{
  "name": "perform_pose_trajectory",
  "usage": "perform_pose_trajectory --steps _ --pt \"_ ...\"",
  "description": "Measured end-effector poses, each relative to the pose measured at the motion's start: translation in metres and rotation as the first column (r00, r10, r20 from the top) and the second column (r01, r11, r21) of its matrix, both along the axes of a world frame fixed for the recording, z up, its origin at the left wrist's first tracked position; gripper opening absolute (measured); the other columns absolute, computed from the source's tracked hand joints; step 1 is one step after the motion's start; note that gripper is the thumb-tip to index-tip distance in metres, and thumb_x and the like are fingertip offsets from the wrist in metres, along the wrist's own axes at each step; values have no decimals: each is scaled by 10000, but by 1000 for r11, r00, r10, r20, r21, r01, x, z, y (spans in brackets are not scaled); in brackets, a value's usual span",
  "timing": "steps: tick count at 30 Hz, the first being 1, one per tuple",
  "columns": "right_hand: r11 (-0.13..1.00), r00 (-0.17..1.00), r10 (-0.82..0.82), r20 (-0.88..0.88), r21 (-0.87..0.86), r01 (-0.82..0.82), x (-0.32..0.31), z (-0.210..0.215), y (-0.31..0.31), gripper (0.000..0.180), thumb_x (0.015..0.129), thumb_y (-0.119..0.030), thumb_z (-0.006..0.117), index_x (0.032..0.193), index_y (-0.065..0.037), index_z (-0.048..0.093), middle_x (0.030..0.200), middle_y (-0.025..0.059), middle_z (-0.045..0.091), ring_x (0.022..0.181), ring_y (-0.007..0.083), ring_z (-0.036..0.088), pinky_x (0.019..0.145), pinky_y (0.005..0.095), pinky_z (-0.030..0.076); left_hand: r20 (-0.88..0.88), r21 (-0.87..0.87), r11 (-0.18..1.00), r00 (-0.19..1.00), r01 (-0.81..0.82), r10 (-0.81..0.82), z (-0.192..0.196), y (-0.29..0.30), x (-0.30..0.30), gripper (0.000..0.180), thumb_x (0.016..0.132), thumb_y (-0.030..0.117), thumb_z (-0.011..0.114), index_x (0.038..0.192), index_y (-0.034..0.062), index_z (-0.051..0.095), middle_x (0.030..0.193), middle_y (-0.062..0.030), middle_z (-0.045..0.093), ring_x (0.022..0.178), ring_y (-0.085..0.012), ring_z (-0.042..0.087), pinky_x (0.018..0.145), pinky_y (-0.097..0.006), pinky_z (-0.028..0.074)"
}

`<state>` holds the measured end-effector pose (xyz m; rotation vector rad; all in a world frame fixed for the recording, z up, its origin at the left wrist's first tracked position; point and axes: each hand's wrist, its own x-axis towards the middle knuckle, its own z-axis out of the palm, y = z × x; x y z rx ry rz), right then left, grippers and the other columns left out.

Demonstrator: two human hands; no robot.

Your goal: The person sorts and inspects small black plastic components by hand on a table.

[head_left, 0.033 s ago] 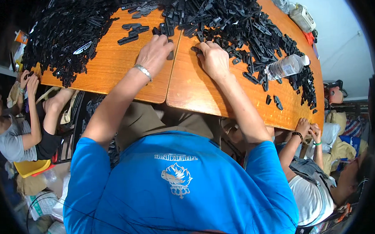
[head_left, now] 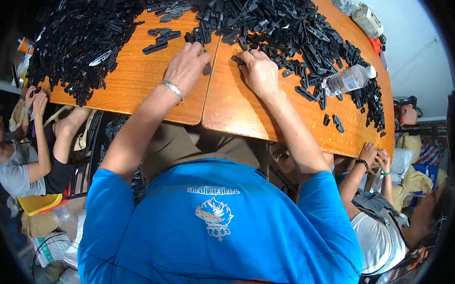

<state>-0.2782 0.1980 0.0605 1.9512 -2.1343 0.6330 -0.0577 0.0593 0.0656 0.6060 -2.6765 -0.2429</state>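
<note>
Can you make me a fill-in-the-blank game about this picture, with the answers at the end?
1. The person's shirt is the colour ____.
2. The person's left hand has a silvery bracelet around its ____.
3. The clear bottle is nearer to the person's ____ hand than to the other one.
4. Most of the small pieces heaped on the wooden table are the colour ____.

Missing words: blue; wrist; right; black.

One line of pale letters (head_left: pixel 213 190) is showing upside down on the blue shirt (head_left: pixel 165 229), near a flame-like emblem (head_left: pixel 215 216).
</note>
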Motion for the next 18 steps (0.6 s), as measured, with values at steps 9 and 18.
perform_pose_trajectory --steps 9,18 --pt "999 939 13 344 -43 2 33 17 9 311 863 -112 874 1126 -31 729 995 157 743 893 365 738 791 429 602 -189 218 974 976 -63 105 -13 26 47 260 831 71 857 1046 22 718 1078 -126 671 1069 -354 641 914 -474 534" --pt "983 944 150 294 57 -174 73 10 -12 241 850 -105 873 1064 -51 776 1011 133 741 917 346 745 776 432 592 -243 310 942 948 -124 205 -32 20 65 247 835 103 879 1051 31 782 1045 -113 694 1039 -334 654 898 -442 533"
